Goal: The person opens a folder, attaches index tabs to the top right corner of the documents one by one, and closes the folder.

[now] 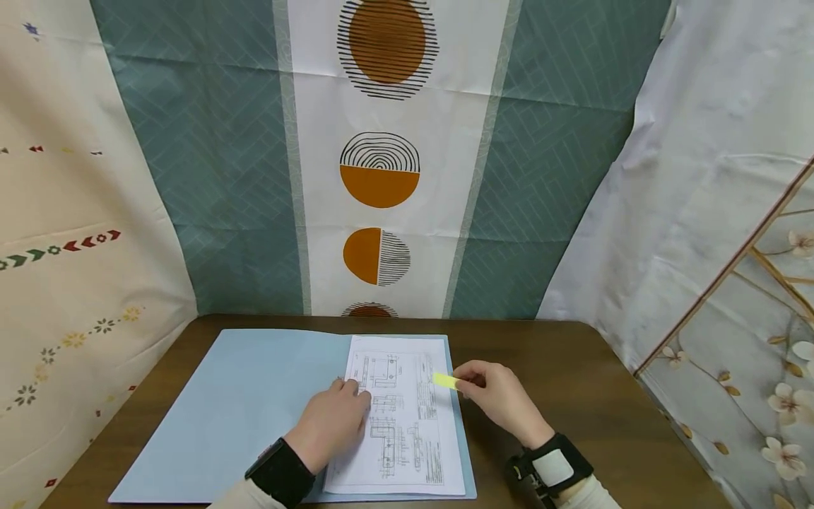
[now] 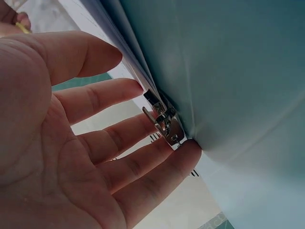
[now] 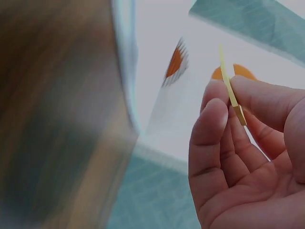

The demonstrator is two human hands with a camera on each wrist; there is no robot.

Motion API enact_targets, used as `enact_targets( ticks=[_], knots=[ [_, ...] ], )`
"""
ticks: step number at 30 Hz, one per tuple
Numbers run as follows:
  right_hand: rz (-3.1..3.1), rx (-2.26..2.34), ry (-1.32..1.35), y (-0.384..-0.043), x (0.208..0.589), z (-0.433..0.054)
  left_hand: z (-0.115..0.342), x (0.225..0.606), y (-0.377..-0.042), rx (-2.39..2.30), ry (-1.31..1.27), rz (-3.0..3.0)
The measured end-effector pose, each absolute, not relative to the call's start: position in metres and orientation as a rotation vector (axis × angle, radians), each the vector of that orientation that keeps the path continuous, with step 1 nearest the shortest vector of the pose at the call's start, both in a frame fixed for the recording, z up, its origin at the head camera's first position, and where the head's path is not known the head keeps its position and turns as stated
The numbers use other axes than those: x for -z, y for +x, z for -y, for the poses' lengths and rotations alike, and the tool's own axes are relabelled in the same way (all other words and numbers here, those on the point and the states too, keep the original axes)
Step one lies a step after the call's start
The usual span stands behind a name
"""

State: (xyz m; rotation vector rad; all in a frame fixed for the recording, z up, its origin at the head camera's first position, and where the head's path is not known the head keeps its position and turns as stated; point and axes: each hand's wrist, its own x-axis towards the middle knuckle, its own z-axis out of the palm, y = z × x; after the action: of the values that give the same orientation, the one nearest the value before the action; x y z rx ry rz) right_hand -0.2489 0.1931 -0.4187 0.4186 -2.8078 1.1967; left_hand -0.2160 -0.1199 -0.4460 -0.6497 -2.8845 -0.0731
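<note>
A light blue folder [image 1: 254,396] lies spread on the table, with printed sheets of technical drawings [image 1: 407,459] on its right side. My left hand [image 1: 337,417] rests at the left edge of the sheets. In the left wrist view its fingers reach out fairly straight beside a metal clip [image 2: 167,123] at the folder's spine. My right hand [image 1: 502,397] pinches a narrow yellow sticky note [image 1: 444,381] between thumb and fingers, over the sheets' right edge. Edge-on in the right wrist view, the sticky note [image 3: 228,83] looks thin and slightly bent.
The brown wooden table [image 1: 540,367] shows around the folder. Behind it hangs a green and white patterned cloth [image 1: 242,177]. Printed cloths, a cream one [image 1: 76,177] on the left and a white one [image 1: 699,212] on the right, flank the table.
</note>
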Motion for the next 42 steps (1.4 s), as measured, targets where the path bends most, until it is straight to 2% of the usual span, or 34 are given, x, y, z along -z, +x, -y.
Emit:
enact_targets(
  ticks=[7, 14, 27, 42],
  knots=[
    [2.781, -1.348, 0.589, -0.245, 0.405, -0.176, 0.118, 0.449, -0.214, 0.072, -0.648, 2.851],
    [2.759, -1.436, 0.63, -0.243, 0.398, -0.167, 0.113, 0.439, -0.213, 0.119, -0.662, 2.802],
    [2.72, -1.56, 0.734, -0.245, 0.383, -0.149, 0.099, 0.409, -0.216, 0.926, -0.679, 2.754],
    [2.677, -1.626, 0.773, -0.243, 0.387, -0.137, 0.098, 0.409, -0.215, 0.971, -0.685, 2.595]
  ],
)
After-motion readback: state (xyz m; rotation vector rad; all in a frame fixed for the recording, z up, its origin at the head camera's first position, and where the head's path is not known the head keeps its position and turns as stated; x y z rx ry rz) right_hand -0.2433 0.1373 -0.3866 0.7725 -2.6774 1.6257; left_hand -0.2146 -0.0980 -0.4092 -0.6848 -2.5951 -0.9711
